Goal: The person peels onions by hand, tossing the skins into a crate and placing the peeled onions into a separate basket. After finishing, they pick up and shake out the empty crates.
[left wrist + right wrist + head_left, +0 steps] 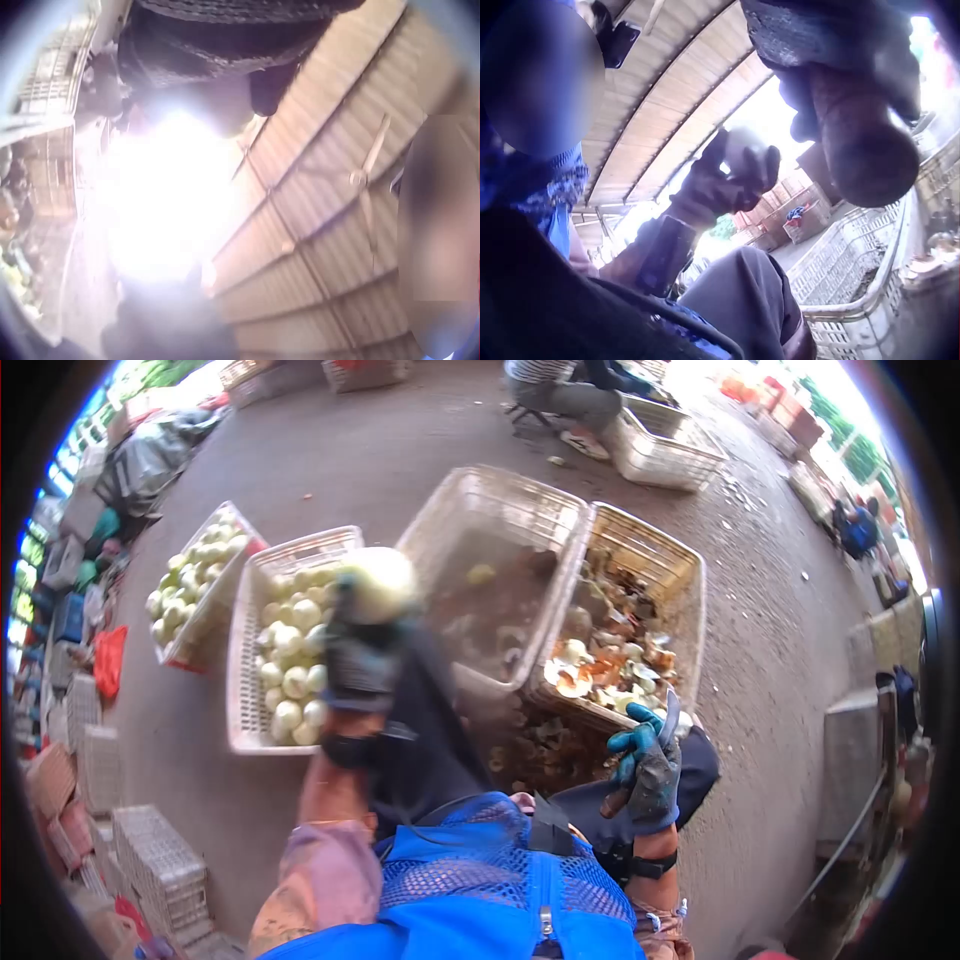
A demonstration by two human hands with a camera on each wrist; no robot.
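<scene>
Your dark-gloved left hand (365,665) grips the pale, round onion (378,584) at 11 o'clock, so best angle the wooden-handled metal knife (669,719), clamped in your grey-and-teal-gloved right hand (650,768) at 1 o'clock, away.

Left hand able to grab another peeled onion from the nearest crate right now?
Probably not without letting go first: the left hand holds a peeled onion. Otherwise the open-topped crate looks within easy reach.
</scene>
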